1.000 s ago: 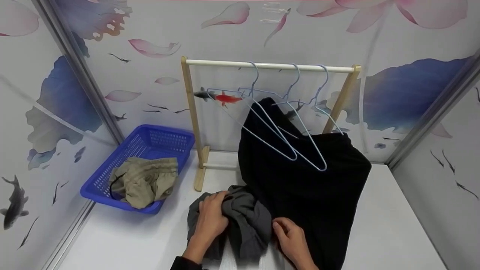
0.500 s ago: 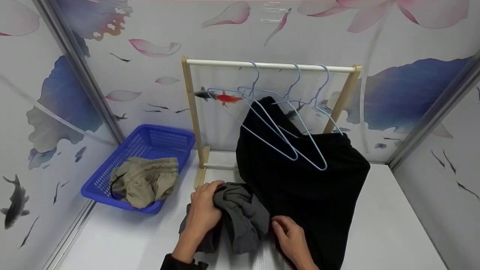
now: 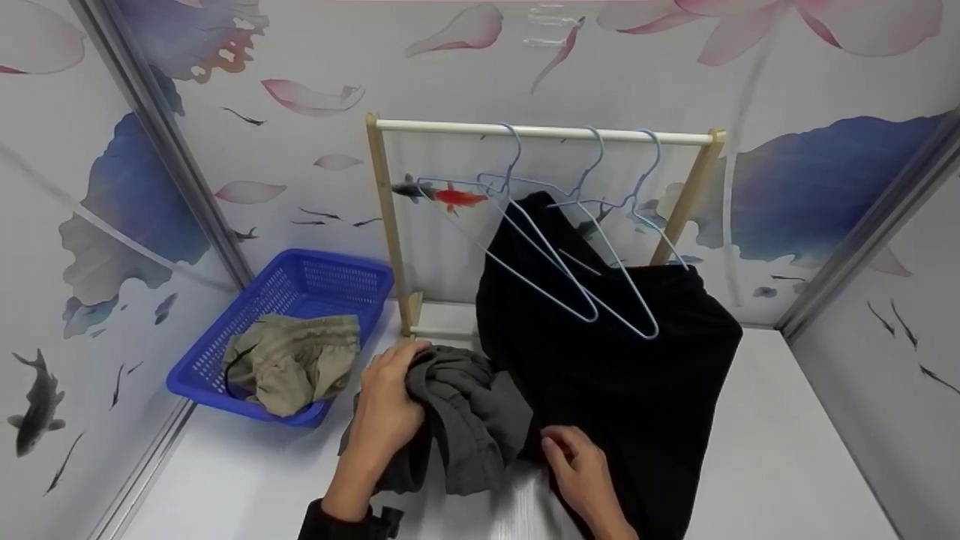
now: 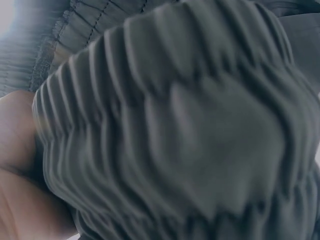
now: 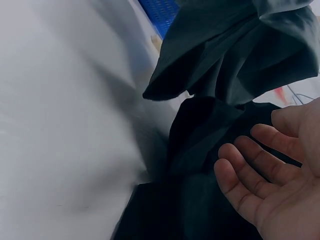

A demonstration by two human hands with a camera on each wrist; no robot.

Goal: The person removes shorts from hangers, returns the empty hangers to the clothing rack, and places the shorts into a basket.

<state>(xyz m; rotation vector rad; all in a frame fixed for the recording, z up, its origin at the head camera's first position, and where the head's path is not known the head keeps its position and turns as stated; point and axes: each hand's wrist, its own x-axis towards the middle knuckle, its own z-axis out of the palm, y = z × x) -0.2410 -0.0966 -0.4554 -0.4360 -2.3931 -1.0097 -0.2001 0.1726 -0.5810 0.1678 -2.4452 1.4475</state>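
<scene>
My left hand [image 3: 388, 401] grips a bunched pair of grey shorts [image 3: 472, 420], fingers over the top edge, in front of the rack. Up close in the left wrist view, its gathered elastic waistband [image 4: 175, 110] fills the picture beside part of the hand [image 4: 22, 170]. My right hand [image 3: 581, 472] is just right of the shorts, over the black trousers [image 3: 622, 375]; its fingers [image 5: 260, 165] are loosely bent and hold nothing in the right wrist view. Those black trousers hang from the rightmost blue hanger [image 3: 637, 196], their lower part spread down the table.
Behind, a small rack with a white rail [image 3: 450, 129] and wooden posts also carries two bare blue hangers [image 3: 540, 259], which lie across the trousers' front. Left of it stands a blue basket [image 3: 196, 367] holding khaki shorts [image 3: 292, 360]. Printed panels enclose the white table [image 3: 787, 465].
My left hand has moved left and farther from me, bringing the grey shorts with it, up from the table's front. My right hand has stayed nearly in place.
</scene>
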